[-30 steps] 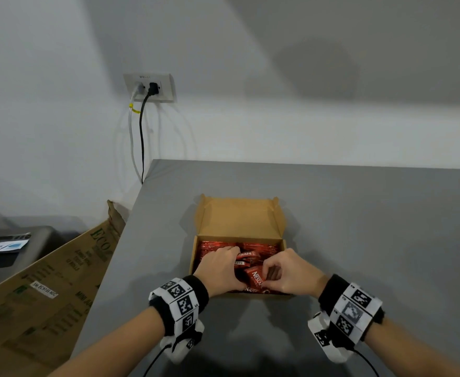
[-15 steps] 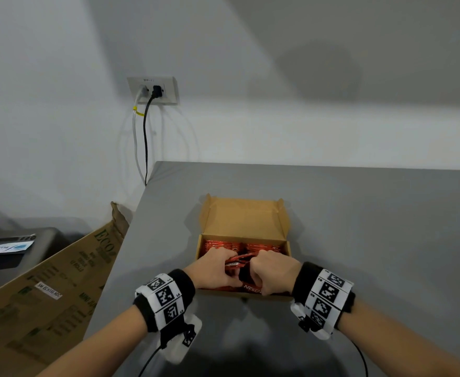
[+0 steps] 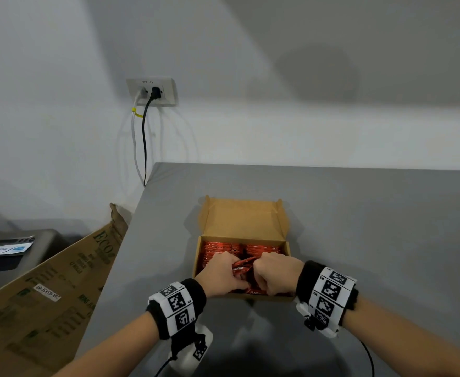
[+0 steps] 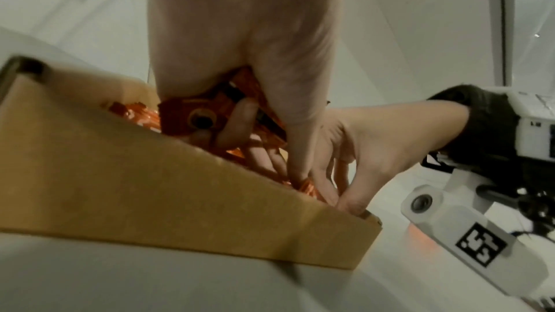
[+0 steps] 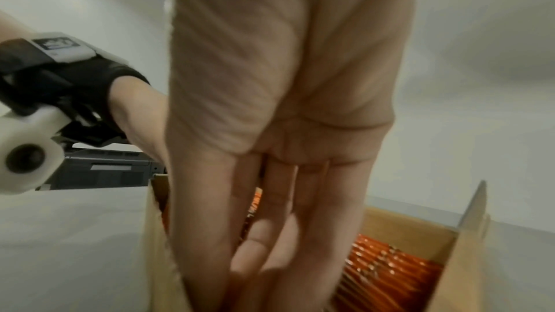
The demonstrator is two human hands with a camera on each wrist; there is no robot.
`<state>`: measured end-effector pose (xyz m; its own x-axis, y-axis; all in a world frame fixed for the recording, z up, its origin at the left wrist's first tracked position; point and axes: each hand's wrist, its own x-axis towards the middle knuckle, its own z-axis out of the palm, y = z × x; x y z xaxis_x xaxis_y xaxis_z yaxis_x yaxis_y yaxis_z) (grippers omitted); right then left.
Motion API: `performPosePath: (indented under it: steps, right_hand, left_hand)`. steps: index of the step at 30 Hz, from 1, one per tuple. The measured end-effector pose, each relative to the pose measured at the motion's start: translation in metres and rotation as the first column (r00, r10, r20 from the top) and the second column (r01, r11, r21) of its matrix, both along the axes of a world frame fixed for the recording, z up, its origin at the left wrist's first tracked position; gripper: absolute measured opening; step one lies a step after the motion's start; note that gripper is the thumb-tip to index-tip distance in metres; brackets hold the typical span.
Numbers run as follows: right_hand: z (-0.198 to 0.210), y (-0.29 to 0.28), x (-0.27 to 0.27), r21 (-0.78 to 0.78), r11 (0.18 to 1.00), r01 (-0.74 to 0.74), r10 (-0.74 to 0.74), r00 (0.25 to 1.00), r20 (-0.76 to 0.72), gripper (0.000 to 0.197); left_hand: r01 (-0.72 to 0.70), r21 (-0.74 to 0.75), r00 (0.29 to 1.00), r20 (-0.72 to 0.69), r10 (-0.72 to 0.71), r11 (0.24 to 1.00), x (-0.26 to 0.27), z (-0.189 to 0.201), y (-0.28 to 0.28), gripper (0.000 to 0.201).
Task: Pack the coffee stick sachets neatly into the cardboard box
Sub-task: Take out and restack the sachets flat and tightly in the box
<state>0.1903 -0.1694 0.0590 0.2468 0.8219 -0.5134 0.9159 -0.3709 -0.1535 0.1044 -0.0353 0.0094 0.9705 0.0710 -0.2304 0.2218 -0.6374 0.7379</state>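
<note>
Left hand (image 3: pixel 220 273) grips sachets (image 3: pixel 241 266) | right hand (image 3: pixel 275 276) fingers straight, pressing sachets in box (image 3: pixel 196 268)

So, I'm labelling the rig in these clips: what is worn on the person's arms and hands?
Both forearms are bare, no sleeves or gloves. The left hand and right hand each have a black wristband wrapped with white panels carrying black square marker codes, a white camera housing beneath, and a thin black cable.

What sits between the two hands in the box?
A bunch of red sachets, tilted, gripped by the left hand and touched by the right hand, above the cardboard box; clearest in the head view.
</note>
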Motion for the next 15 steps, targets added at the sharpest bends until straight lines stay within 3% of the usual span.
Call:
performPosePath:
  steps: [5,11,15]
  right_hand:
    - [-0.0029,-0.0103,0.0055,0.015,1.0,0.019,-0.018,0.999,-0.05,0.029]
    - [-0.0048,-0.008,-0.0002,-0.017,1.0,0.027,-0.027,0.999,-0.026,0.022]
    - [-0.0084,-0.0043,-0.0006,-0.003,1.0,0.03,-0.03,0.999,-0.035,0.019]
  left_hand:
    - [0.007,0.031,0.998,-0.057,-0.005,1.0,0.0019,0.0005,-0.0049,0.021]
    - [0.047,0.06,0.997,-0.066,-0.044,0.997,0.0064,0.0046,-0.0054,0.038]
    - [0.027,-0.013,0.992,-0.125,-0.029,1.0,0.0037,0.0092,-0.0041,0.026]
